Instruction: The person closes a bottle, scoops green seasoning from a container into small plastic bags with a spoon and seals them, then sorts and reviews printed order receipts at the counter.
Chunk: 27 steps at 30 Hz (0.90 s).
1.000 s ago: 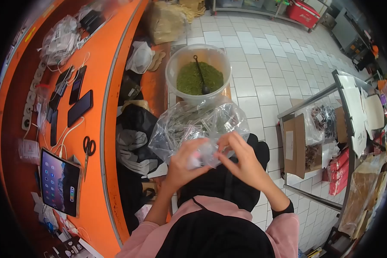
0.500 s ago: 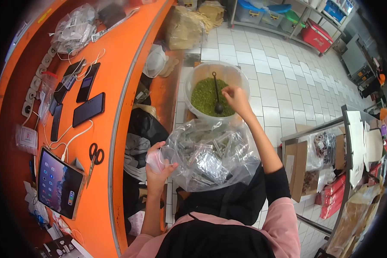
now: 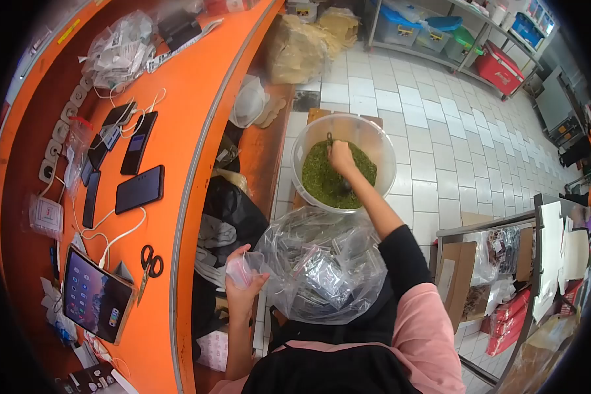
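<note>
Working just to the right of the long orange worktop (image 3: 190,98), with both hands apart from it. Let the big clear bag (image 3: 366,279) rest loosely at the lap, full of small flat packets (image 3: 328,279), and reach over it without dragging the film. Mind the translucent tub (image 3: 378,141), just beyond the bag on the far side; best not to lean on the near rim. Within, draw from the deeper part of the green material (image 3: 317,174) rather than scraping the wall, for a fuller, steadier load. Find the black scoop (image 3: 345,188) there, tilted, with the bowl low and partly hidden. Note the right hand's (image 3: 341,157) grip: narrow, closed about the upper handle; better to turn from the wrist and lift level, to avoid scattering. Note the left hand's (image 3: 241,292) grip too: holding the small clear pouch (image 3: 249,266), left of the bag. Pinch lightly to spare the thin film. Cannot tell how wide at the mouth.
</note>
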{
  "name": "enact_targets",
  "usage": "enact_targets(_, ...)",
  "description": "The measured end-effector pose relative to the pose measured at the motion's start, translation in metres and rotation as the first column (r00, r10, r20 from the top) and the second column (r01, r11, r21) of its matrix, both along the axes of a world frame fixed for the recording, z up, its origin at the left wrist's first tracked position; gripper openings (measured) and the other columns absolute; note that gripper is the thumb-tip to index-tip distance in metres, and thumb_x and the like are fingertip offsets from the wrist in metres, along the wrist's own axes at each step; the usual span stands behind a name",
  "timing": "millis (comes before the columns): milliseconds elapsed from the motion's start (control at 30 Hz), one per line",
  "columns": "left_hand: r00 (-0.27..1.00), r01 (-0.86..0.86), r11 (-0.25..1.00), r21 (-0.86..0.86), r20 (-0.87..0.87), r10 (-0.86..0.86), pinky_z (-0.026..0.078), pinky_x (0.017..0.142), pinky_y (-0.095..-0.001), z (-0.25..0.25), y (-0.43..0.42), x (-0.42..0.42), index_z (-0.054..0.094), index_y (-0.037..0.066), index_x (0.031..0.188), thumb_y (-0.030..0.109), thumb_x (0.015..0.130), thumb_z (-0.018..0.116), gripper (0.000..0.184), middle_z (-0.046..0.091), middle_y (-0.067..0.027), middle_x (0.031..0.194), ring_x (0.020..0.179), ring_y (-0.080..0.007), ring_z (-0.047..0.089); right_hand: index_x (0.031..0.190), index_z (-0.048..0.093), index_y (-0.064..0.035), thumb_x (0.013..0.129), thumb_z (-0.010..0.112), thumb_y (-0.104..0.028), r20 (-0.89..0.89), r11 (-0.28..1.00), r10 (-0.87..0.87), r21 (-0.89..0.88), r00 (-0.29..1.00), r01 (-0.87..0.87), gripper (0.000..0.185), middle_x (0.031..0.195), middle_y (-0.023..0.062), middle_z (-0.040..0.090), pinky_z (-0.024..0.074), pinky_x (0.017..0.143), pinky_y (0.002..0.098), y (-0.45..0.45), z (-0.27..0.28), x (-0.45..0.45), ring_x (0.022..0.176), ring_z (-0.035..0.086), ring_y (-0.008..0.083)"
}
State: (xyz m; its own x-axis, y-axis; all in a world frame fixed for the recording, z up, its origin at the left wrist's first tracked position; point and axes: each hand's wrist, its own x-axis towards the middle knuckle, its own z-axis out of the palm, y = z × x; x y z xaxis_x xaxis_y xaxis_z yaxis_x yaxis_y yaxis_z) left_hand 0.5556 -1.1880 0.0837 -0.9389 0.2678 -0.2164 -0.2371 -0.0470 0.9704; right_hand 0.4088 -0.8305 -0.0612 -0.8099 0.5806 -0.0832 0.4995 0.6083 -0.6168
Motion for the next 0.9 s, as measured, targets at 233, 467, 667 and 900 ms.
enact_targets(233, 0.995, 0.100, 0.994, 0.043, 0.008, -0.100, 0.044, 0.079, -0.0221, -0.014, 0.023, -0.016, 0.045, 0.005, 0.119, -0.004, 0.065, 0.073, 0.061, 0.047, -0.0026, 0.117, 0.092, -0.0099, 0.052, 0.078, 0.058, 0.0068, 0.072, 0.056, 0.002, -0.221, 0.915, 0.241, 0.376, 0.945, -0.145, 0.008, 0.083, 0.0282, 0.054, 0.0510, 0.071, 0.0403, -0.016, 0.052, 0.046, 0.076, 0.059, 0.0378)
enact_targets(467, 0.973, 0.230, 0.970, 0.075, -0.040, -0.227, 0.044, 0.084, -0.0256, -0.007, 0.050, -0.024, 0.043, 0.003, 0.120, -0.003, 0.067, 0.072, 0.061, 0.046, -0.0050, 0.120, 0.102, -0.0117, 0.049, 0.078, 0.059, 0.0116, 0.081, 0.054, -0.005, -0.428, 0.844, 0.253, -0.341, 0.867, -0.415, 0.017, 0.080, 0.0240, 0.062, 0.0526, 0.062, 0.0341, -0.046, 0.059, 0.069, 0.067, 0.066, 0.0278)
enact_targets(667, 0.958, 0.266, 0.962, 0.058, -0.123, -0.257, 0.047, 0.073, -0.0215, -0.007, 0.061, -0.029, 0.043, 0.004, 0.121, -0.001, 0.069, 0.072, 0.059, 0.048, -0.0043, 0.118, 0.091, -0.0095, 0.053, 0.088, 0.060, 0.0106, 0.090, 0.048, -0.009, -0.529, 0.707, -0.216, -0.665, 0.821, -0.243, 0.023, 0.079, 0.0173, 0.065, 0.0542, 0.061, 0.0264, -0.025, 0.062, 0.105, 0.074, 0.067, 0.0221)
enact_targets(900, 0.938, 0.325, 0.939, 0.116, -0.169, -0.304, 0.036, 0.044, -0.0163, 0.009, 0.115, -0.065, 0.043, 0.007, 0.122, 0.008, 0.075, 0.070, 0.054, 0.053, -0.0021, 0.112, 0.061, -0.0028, 0.046, 0.093, 0.055, 0.0129, 0.093, 0.046, -0.015, -0.560, 0.685, -0.459, -0.717, 0.690, -0.126, 0.030, 0.081, 0.0230, 0.063, 0.0546, 0.067, 0.0265, 0.003, 0.093, 0.171, 0.079, 0.067, 0.0262)
